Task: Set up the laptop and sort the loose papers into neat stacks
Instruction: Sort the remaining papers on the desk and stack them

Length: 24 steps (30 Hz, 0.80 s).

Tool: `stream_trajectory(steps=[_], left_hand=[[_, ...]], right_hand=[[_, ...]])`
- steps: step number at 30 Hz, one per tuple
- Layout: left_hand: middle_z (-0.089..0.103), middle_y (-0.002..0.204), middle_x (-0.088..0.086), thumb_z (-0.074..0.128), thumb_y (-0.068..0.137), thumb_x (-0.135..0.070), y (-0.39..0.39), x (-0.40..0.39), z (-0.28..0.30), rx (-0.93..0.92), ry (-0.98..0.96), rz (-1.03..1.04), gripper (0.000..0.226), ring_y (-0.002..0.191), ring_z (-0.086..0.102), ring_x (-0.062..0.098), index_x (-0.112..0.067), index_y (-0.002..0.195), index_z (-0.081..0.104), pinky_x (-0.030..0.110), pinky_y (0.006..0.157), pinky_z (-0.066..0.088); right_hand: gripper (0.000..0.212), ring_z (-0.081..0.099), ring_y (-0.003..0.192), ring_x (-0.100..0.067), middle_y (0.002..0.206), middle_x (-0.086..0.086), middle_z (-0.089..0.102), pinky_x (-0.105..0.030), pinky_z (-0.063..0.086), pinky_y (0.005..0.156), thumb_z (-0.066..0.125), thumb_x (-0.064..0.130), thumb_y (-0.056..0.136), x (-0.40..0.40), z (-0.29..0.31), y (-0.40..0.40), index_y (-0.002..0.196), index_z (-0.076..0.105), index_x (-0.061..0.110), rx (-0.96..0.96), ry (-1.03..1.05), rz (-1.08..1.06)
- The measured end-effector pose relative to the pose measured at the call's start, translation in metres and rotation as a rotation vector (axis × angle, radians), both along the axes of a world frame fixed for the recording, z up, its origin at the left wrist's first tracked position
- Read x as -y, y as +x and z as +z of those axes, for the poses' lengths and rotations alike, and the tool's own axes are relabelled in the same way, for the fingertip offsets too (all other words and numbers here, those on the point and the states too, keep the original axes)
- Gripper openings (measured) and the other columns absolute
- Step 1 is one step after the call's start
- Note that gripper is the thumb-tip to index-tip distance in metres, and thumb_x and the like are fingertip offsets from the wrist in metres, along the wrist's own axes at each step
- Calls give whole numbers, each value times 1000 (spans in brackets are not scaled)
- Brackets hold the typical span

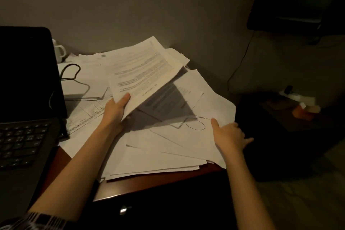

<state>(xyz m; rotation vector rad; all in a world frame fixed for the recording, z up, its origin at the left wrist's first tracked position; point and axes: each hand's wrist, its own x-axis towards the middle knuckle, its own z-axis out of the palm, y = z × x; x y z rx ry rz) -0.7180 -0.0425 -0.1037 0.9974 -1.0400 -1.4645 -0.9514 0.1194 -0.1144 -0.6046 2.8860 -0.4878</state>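
Observation:
A black laptop [28,84] stands open at the left of the desk, its screen dark. Loose white papers [162,153] lie spread in a messy heap over the desk's right half. My left hand [115,110] grips a bundle of printed sheets [143,71] by its near corner, thumb on top, and holds it lifted and tilted above the heap. My right hand [231,136] holds the right edge of a sheet with a pen scribble [196,125], thumb on top and fingers at the desk's right edge.
A black cable [72,76] loops over the papers beside the laptop. A white mug [59,52] stands at the back by the wall. The brown desk edge [149,186] shows in front. A low dark side table [298,115] with small items stands to the right.

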Motion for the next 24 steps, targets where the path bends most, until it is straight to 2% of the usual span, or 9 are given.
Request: stream_trajectory(steps=[2, 4, 7, 10, 12, 15, 17, 19, 24], left_hand=[[64, 111, 4, 56, 95, -18, -1, 3, -1, 0, 36, 33, 33, 72, 62, 11, -7, 127, 55, 17, 40, 46], [64, 111, 5, 56, 95, -20, -1, 5, -1, 18, 43, 47, 33, 70, 60, 13, -7, 126, 56, 16, 35, 41], [66, 107, 3, 57, 95, -21, 0, 6, -2, 52, 16, 40, 31, 73, 60, 15, -10, 124, 56, 17, 35, 41], [65, 110, 2, 55, 96, -16, 3, 5, 3, 117, -67, 34, 31, 91, 64, 18, -9, 126, 56, 27, 67, 55], [63, 115, 5, 55, 96, -14, 3, 4, 4, 198, -136, 33, 34, 101, 62, 21, -4, 128, 55, 34, 86, 51], [62, 114, 6, 56, 95, -15, 3, 3, 3, 283, -183, 53, 34, 100, 60, 24, -3, 127, 56, 37, 87, 49], [62, 117, 8, 57, 94, -17, 4, 3, 2, 325, -204, 52, 34, 102, 60, 25, -3, 126, 57, 37, 88, 49], [62, 118, 7, 57, 94, -16, 4, 2, 2, 364, -209, 55, 35, 103, 59, 25, -2, 125, 57, 35, 87, 47], [62, 121, 14, 57, 94, -16, 5, -3, 6, 518, -251, 9, 35, 104, 59, 27, 0, 126, 57, 33, 83, 45]], right_hand=[[72, 48, 123, -35, 125, -17, 57, -51, 22, 113, 35, 65, 90, -7, -4, 0, 121, 53, 2, 53, -40, -38], [58, 57, 106, -34, 112, -16, 63, -44, 44, 95, 49, 58, 89, -10, -2, 2, 107, 60, 4, 72, -225, -33], [28, 60, 92, -29, 103, -13, 64, -33, 47, 72, 60, 28, 91, -10, 4, 5, 105, 60, 4, 66, -542, 31], [14, 58, 83, -22, 89, -6, 60, -26, 41, 67, 57, 13, 93, -11, 12, 12, 95, 59, 0, 17, -836, 71], [12, 57, 82, -18, 87, -2, 58, -20, 42, 63, 56, 12, 94, -12, 16, 19, 93, 57, 0, -1, -993, 72], [13, 56, 85, -13, 96, -3, 58, -4, 40, 59, 53, 13, 96, -11, 20, 18, 103, 55, 2, 8, -1240, -105], [22, 57, 88, -13, 100, -2, 56, -7, 45, 63, 50, 16, 97, -9, 17, 10, 113, 52, 1, 124, -1406, -311], [29, 58, 94, -18, 105, -4, 53, -20, 51, 72, 48, 23, 97, -3, 13, 2, 121, 48, 7, 295, -1441, -472], [40, 59, 106, -24, 121, -8, 54, -40, 52, 91, 49, 24, 96, 13, 14, -18, 134, 42, 15, 653, -1628, -561]])
